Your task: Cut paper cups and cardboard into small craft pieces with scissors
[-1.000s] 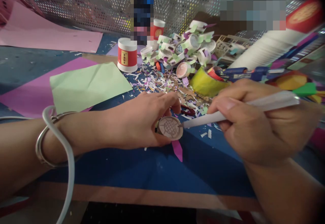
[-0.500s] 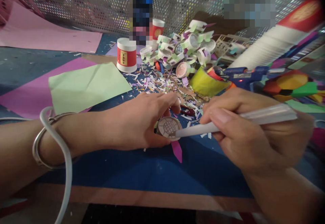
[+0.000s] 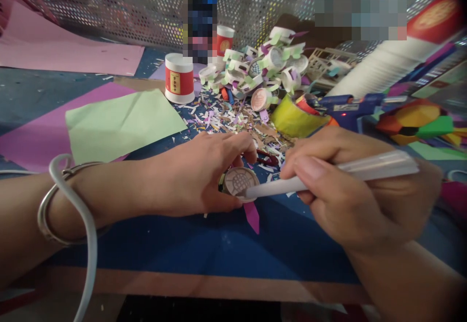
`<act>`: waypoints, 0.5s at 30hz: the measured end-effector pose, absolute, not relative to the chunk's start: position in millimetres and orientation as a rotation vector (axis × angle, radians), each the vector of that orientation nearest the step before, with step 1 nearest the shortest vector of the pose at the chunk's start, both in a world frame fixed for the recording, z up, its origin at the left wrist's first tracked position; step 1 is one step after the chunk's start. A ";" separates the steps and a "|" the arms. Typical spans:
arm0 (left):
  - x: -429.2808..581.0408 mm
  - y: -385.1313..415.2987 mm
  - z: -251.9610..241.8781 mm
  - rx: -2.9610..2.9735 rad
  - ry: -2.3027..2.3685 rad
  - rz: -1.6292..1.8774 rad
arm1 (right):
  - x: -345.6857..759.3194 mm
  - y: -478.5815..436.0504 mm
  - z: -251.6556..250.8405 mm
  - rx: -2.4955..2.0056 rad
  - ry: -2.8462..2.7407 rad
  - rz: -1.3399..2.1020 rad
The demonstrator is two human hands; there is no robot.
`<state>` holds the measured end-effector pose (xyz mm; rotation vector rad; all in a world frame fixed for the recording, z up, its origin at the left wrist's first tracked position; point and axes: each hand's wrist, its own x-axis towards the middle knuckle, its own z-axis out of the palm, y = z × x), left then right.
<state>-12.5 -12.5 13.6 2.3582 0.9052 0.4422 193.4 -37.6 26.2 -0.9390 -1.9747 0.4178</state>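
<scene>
Here: my left hand (image 3: 197,176) pinches a disc (image 3: 241,181), tilted, on the worktop (image 3: 204,244) near its front edge. My right hand (image 3: 346,195) is closed around a white tool (image 3: 375,165), tip touching the disc's face. Scraps (image 3: 233,117) lie behind.

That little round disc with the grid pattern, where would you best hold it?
By its thin rim, coming from the left. The disc sits tilted with its patterned face up, and the pen meets it from the right, so a grip on the edge keeps the face clear. The left hand pinches it that way, thumb on the near edge, fingers on the far one.
</scene>
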 end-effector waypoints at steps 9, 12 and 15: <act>-12.2 -12.1 11.5 2.351 0.914 0.445 | 195.7 -38.2 22.6 -0.910 -1.982 0.361; -11.5 -12.4 11.6 2.352 0.929 0.438 | 195.7 -39.3 19.6 -0.900 -1.958 0.334; -11.0 -12.8 12.1 2.342 0.926 0.434 | 194.2 -39.1 18.3 -0.881 -1.923 0.315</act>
